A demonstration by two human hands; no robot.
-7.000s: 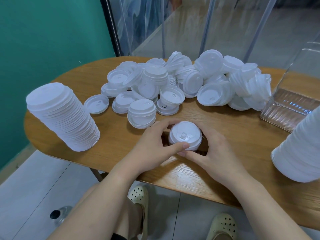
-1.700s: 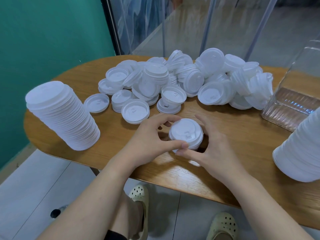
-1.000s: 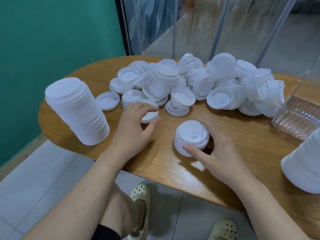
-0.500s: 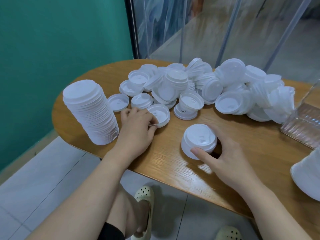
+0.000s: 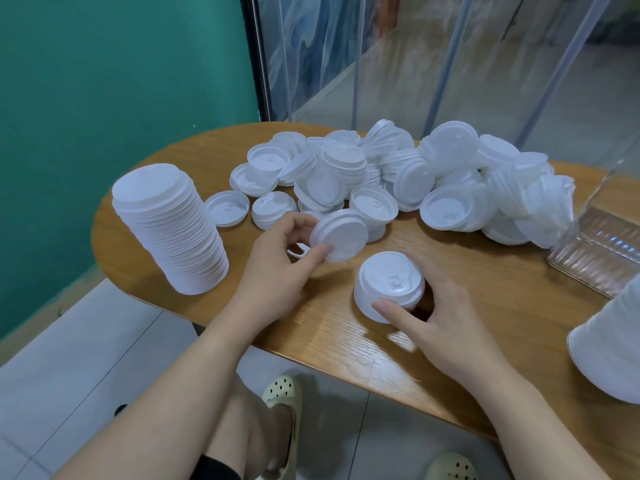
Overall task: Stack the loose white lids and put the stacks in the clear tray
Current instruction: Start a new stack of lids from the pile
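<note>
A short stack of white lids (image 5: pixel 389 285) stands on the wooden table (image 5: pixel 485 306) near its front edge, and my right hand (image 5: pixel 433 317) grips its side. My left hand (image 5: pixel 277 268) holds a small set of lids (image 5: pixel 339 235) lifted and tilted, just left of and above that stack. A heap of loose white lids (image 5: pixel 398 178) covers the back of the table. The clear tray (image 5: pixel 595 251) sits at the right edge, partly cut off.
A tall leaning stack of lids (image 5: pixel 169 230) stands at the table's left end. Another big stack (image 5: pixel 609 348) lies at the right edge. A green wall is on the left, clear plastic curtain strips hang behind, and my feet in pale clogs rest below the table.
My left hand left the short stack, reached left to the lids near the heap, took a few and lifted them tilted toward the stack. My right hand stayed on the stack.
</note>
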